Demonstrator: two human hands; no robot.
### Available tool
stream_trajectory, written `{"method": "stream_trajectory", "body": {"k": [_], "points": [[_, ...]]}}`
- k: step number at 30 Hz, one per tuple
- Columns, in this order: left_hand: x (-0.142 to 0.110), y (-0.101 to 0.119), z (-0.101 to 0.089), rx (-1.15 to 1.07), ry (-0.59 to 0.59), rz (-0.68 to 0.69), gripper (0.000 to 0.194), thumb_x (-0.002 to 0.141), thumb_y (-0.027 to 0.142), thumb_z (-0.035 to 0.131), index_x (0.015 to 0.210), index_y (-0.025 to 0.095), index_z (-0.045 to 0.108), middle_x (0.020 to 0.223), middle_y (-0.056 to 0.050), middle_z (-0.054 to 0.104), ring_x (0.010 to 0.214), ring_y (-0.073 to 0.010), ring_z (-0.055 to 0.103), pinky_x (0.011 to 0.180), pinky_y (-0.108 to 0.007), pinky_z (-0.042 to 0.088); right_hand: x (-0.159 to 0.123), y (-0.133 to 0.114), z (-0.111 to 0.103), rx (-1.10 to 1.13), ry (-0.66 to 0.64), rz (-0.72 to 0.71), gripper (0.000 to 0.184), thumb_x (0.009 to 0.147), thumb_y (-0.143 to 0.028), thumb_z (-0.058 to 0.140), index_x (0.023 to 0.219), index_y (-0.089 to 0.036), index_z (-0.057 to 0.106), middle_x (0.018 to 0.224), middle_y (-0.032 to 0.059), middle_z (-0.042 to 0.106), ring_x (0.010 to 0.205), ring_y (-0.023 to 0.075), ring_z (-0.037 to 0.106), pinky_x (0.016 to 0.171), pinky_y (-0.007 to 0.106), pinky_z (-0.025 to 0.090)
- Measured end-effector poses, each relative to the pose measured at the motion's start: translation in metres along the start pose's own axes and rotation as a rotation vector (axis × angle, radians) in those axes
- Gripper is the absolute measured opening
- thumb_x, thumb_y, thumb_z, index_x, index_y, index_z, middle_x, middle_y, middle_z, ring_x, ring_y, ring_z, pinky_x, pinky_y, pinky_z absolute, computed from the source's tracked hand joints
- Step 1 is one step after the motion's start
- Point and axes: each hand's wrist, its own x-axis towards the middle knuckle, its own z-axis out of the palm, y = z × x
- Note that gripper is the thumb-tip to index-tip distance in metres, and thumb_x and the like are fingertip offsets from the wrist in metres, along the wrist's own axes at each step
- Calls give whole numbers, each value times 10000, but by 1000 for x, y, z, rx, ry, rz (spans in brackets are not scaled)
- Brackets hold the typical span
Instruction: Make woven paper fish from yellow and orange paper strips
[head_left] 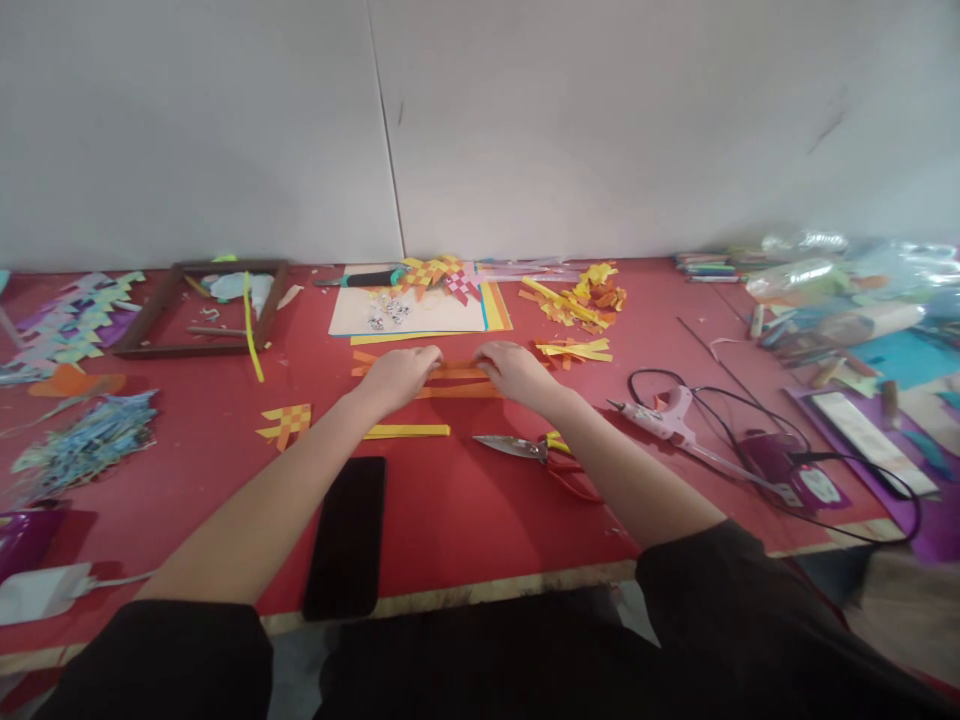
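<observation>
My left hand (405, 378) and my right hand (517, 374) are close together over the middle of the red table. Between them stretches an orange paper strip (459, 371), its ends pinched in my closed fingers. More orange strips (461, 391) lie just below and behind it. Under my left forearm, yellow paper strips (409, 432) lie flat. Scissors (517, 447) with red and yellow handles rest beside my right forearm. A small woven piece (289, 425) of orange and yellow paper is left of my left hand. My fingertips are partly hidden.
A black phone (345, 540) lies near the front edge. At right are a pink glue gun (664, 415) and its black cable. Behind stand paper sheets (427, 312), a cutter knife (367, 279) and strip piles (581, 298). A brown frame (199, 350) lies at left.
</observation>
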Motion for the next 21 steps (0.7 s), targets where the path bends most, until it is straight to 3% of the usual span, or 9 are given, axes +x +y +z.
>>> {"method": "stream_trajectory", "body": {"k": [4,9,12,15,18,21], "points": [[1,-5,-3,-24,47,-61,318,977,358,326,1077,205,587,1046,-111,696,943,-268,644,759,-352,452,-2,8,-2,-37,-16,23,282,932,-142,409,1107,-154,630,1119,108,689,1046,221,620,875,298,446],[1,-11,-13,-91,36,-40,276,956,327,371,1018,203,610,1021,-85,702,934,-236,642,795,-336,464,-8,23,-9,-117,-24,66,322,878,-149,468,1159,-113,622,1088,166,684,1021,286,630,884,374,454],[2,-7,-22,-126,15,-16,250,941,308,392,992,207,615,1008,-72,705,908,-221,641,783,-327,467,-13,19,-16,-159,55,29,634,833,-273,577,1419,-106,402,1355,211,528,1249,349,480,1023,471,368],[4,5,-32,-158,-13,22,226,934,295,403,941,213,614,964,-55,704,868,-197,636,767,-309,465,-16,1,-21,-159,118,-113,893,802,-471,621,1522,-157,195,1495,169,390,1385,319,314,1130,487,242],[3,18,-41,-175,-31,47,216,928,274,402,887,203,602,924,-58,695,818,-185,623,738,-304,459,-15,-19,-21,-147,169,-231,908,783,-541,630,1512,-182,225,1411,152,501,1384,316,313,1160,539,105],[1,27,-49,-187,-33,54,217,928,250,382,929,200,593,987,-62,690,848,-180,621,747,-301,456,-12,-31,-23,-161,187,-225,704,810,-422,621,1433,-205,376,1161,114,665,1269,302,453,1143,577,39]]}}
